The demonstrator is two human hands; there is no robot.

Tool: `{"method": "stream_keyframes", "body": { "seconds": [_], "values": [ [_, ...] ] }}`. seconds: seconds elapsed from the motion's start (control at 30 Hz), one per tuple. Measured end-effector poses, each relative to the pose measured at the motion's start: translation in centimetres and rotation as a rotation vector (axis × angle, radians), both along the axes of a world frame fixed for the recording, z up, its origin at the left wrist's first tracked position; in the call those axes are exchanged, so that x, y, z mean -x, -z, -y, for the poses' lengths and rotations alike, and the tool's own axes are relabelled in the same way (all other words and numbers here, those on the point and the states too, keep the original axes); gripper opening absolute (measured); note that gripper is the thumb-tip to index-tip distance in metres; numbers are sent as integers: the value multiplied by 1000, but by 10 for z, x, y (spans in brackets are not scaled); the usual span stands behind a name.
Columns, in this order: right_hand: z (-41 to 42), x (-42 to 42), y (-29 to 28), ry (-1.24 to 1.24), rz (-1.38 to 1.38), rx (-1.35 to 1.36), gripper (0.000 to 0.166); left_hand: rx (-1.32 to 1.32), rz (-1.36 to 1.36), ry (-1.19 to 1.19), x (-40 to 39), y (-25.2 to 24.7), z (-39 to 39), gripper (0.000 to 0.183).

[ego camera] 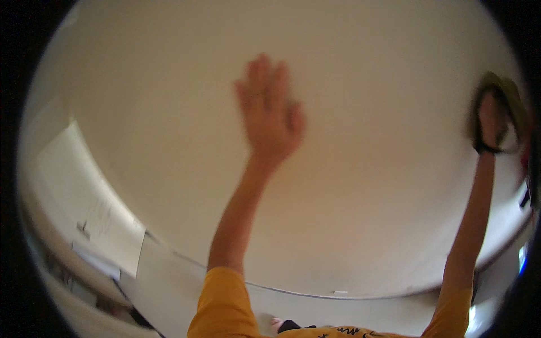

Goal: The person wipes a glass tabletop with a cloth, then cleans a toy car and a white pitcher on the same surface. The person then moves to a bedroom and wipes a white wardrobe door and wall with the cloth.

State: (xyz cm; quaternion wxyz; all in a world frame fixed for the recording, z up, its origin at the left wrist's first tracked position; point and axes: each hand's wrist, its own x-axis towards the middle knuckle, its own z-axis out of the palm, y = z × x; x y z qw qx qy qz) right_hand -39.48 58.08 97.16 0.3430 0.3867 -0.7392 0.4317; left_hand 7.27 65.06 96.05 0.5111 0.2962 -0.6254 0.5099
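A broad, pale, smooth surface [359, 203] fills most of the view; whether it is a wall or a tabletop I cannot tell. In the upper middle, my left hand [270, 110] is held over it, back towards me and fingers apart, with nothing in it. Blur hides whether it touches the surface. Far to the right, my right hand [489, 120] is at a soft-looking olive-green item [513, 95], which shows around the fingers. The hand seems to grip it, though the fingertips are hidden. A black band [486, 148] circles that wrist.
At left, a bright white panel [101, 198] bears faint dark marks and a small grey object [83, 229]. The pale surface ends in a curved edge [296, 291] low in view. A small white piece [340, 292] lies at it, and a foot [277, 323] shows below.
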Motion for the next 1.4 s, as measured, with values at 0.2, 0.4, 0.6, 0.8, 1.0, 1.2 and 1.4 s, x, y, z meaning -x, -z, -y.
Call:
{"method": "stream_keyframes", "body": {
  "seconds": [0.2, 0.4, 0.6, 0.8, 1.0, 1.2, 1.4],
  "values": [
    [-52, -250, -1, -432, -461, 523, 55, -89, -39, 697, -34, 6, -6, 65],
    [-71, -375, 39, -926, -635, 424, 85, -270, -36, 566, -60, 29, -47, 66],
    [-80, -464, -35, -792, -633, 684, 90, -425, 30, 302, -168, 69, -129, 64],
    [-71, -561, -115, -465, -555, 540, 92, -460, -150, 158, -282, 106, -194, 63],
    [-144, -736, -58, -248, -745, -17, 91, -611, -331, 100, -366, 151, -239, 62],
    [-120, -847, 55, -994, -1088, 80, 74, -703, -365, 90, -428, 174, -252, 63],
    [-123, -886, 91, -988, -983, 91, 74, -768, -500, 68, -490, 205, -261, 64]
  ]
}}
